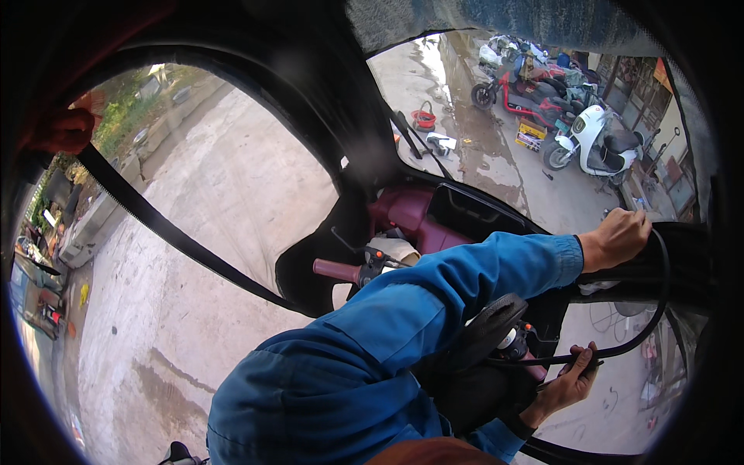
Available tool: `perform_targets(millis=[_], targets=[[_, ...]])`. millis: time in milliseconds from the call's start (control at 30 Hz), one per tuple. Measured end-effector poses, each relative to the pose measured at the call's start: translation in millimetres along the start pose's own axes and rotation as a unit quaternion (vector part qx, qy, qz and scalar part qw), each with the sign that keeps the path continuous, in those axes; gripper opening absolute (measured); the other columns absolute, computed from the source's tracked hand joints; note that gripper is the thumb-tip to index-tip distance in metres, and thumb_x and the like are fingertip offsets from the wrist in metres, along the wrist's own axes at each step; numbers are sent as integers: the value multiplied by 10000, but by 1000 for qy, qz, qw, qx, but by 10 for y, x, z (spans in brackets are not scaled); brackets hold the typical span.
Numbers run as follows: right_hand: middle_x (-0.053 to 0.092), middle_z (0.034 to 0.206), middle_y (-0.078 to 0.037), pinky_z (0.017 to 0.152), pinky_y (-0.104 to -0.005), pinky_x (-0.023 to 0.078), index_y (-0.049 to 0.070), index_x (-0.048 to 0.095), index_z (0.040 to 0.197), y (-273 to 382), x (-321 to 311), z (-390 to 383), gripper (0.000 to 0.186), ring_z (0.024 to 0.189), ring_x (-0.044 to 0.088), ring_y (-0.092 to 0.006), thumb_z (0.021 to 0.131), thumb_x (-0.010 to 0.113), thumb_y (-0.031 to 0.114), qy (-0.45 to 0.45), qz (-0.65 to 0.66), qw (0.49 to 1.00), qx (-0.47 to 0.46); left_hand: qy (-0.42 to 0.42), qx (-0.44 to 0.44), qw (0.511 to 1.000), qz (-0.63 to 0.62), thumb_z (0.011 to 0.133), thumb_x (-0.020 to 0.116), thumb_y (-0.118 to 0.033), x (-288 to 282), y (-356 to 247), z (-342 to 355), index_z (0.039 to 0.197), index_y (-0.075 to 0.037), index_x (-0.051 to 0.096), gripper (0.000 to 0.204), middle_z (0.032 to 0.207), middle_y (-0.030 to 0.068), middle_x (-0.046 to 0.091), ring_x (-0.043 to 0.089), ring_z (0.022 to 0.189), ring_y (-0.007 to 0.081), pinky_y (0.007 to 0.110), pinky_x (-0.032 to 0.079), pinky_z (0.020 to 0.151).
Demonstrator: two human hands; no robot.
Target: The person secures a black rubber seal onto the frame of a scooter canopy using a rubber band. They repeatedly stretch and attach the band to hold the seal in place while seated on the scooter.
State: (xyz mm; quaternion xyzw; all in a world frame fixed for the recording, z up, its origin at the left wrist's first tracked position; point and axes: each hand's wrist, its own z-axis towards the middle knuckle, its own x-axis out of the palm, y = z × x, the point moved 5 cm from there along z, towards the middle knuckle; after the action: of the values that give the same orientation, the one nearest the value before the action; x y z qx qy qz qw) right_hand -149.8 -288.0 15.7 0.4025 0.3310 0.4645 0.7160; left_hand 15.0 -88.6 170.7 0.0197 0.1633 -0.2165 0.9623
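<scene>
A long black flexible cord (660,310), which may be tubing or edging, bends in a wide loop at the right side of the cab. My left arm reaches across the handlebar, and my left hand (616,240) is closed near the cord's upper end. Lower down, my right hand (567,386) pinches the cord between thumb and fingers. From there the cord runs left past the right handlebar controls (515,341). The left handlebar grip (337,270) is maroon, and my left sleeve partly covers the handlebar's middle.
A maroon dashboard (411,213) sits below the windshield. The black door edge (178,232) slants across the left, with a blurred reddish fist-like shape (66,130) at its top. Outside are a white scooter (601,143), a red scooter (527,105) and a yellow box (531,135).
</scene>
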Motion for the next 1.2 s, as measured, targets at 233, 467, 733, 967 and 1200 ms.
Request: perform_targets(millis=[233, 467, 733, 967, 1200], targets=[[769, 906, -76, 595, -198, 426, -15, 778, 1295, 431, -116, 194, 326, 821, 698, -110, 1149, 667, 254, -35, -13, 999, -27, 24, -19, 997, -75, 931, 647, 19, -257, 20, -105, 1140, 86, 682, 222, 1039, 258, 684, 752, 953, 414, 472, 625, 783], [768, 921, -17, 668, -213, 429, -31, 751, 1256, 327, -39, 386, 245, 771, 587, -53, 1114, 711, 164, -12, 127, 991, -32, -31, -40, 970, -238, 972, 706, 19, -402, 152, -222, 1287, -13, 739, 318, 1234, 201, 769, 759, 1102, 423, 439, 617, 943], [718, 872, 17, 660, -229, 431, -36, 789, 1224, 81, -35, 455, 284, 766, 543, -40, 1097, 746, 215, -47, 74, 996, 33, 23, -25, 970, -239, 989, 637, 93, -411, 145, -317, 1371, -19, 720, 407, 1365, 177, 718, 729, 1236, 367, 413, 577, 1051], [585, 915, 0, 647, -276, 413, -13, 804, 1184, 146, -36, 526, 228, 731, 487, -82, 1033, 808, 158, -44, 19, 999, -10, 76, -71, 959, -263, 980, 620, 108, -285, 197, -370, 1479, -39, 673, 524, 1394, 174, 671, 717, 1233, 392, 425, 581, 1038], [544, 918, 26, 654, -269, 390, -18, 786, 1255, 102, 258, 365, 333, 734, 478, -86, 1082, 751, 263, 141, 230, 962, 45, 34, -101, 956, -274, 981, 649, 91, -187, 235, -461, 1446, -39, 701, 485, 1370, 179, 728, 754, 1182, 354, 400, 590, 1037]])
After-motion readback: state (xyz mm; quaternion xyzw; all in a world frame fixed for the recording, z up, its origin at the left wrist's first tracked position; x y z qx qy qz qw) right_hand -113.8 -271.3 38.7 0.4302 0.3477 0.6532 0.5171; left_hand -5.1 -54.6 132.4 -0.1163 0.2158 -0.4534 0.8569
